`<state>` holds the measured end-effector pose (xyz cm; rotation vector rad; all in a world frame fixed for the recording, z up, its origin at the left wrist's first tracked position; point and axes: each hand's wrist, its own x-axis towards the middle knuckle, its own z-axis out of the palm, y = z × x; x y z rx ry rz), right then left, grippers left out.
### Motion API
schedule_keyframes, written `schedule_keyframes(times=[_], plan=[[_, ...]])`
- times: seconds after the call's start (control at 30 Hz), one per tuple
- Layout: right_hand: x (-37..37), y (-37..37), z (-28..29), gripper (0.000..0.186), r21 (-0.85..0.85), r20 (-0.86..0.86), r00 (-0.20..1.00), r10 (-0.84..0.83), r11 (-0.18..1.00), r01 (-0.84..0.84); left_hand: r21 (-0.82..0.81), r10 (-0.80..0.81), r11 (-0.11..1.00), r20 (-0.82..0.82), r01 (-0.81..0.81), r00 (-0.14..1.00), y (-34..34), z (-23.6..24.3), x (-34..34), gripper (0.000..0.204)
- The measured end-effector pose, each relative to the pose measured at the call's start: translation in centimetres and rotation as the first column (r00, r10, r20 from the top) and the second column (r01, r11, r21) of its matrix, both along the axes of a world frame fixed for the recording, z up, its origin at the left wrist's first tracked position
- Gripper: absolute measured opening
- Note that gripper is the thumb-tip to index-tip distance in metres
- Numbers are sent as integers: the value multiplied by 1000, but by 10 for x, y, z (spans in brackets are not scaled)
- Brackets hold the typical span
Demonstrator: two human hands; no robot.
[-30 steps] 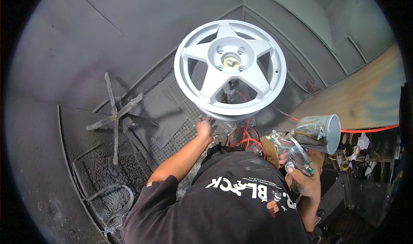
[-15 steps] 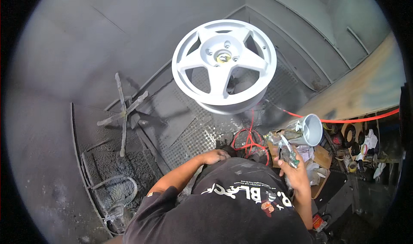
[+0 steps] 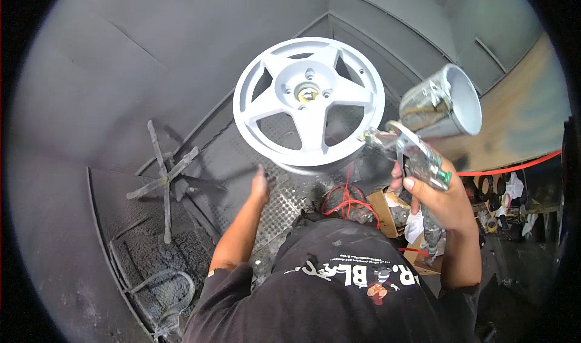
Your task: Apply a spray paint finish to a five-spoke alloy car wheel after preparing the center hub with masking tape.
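Observation:
A white five-spoke wheel rim [image 3: 312,136] with a yellow-and-dark centre cap stands raised in front of me, tilted face up. My right hand [image 3: 440,201] is closed around a paint-spattered spray gun [image 3: 427,163]. Its large grey cup [image 3: 445,101] sits on top, mouth turned to the right, and the nozzle end is close to the rim's lower right edge. My left hand [image 3: 260,187] is held out left of and below the rim, seen edge-on, fingers stretched and touching nothing.
A coated cross-shaped stand [image 3: 166,176] is at the left near the grey wall. A red hose [image 3: 348,205] coils on the studded floor and runs off right. Cardboard boxes [image 3: 382,213] and cluttered shelves [image 3: 502,204] are at the right.
My right hand has lifted the spray gun up and forward from beside my body to the rim's right edge. My left hand has left my front and reached forward and left.

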<state>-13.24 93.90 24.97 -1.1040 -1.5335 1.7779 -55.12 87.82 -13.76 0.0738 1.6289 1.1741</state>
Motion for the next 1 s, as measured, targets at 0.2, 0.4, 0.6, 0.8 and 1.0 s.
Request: schedule_keyframes(times=[0.2, 0.4, 0.6, 0.8, 1.0], plan=[[-59, 43, 31, 38, 99, 105, 993, -48, 994, 38, 176, -14, 984, -59, 25, 998, 85, -7, -73, 48], [-68, 52, 44, 42, 220, 253, 935, -249, 956, 195, 254, -50, 965, -79, 68, 996, 140, 10, -105, 39], [-76, 57, 61, 48, 40, 302, 942, -145, 989, 140, 260, -63, 964, -8, 63, 998, 141, 27, -94, 44], [-71, 75, 53, 48, 104, 286, 943, -169, 984, 144, 141, -63, 988, 12, 61, 998, 124, 45, -62, 43], [-47, 79, 57, 51, 118, 397, 883, -250, 968, 221, 153, 78, 984, 104, -93, 992, 63, 23, -6, 44]])
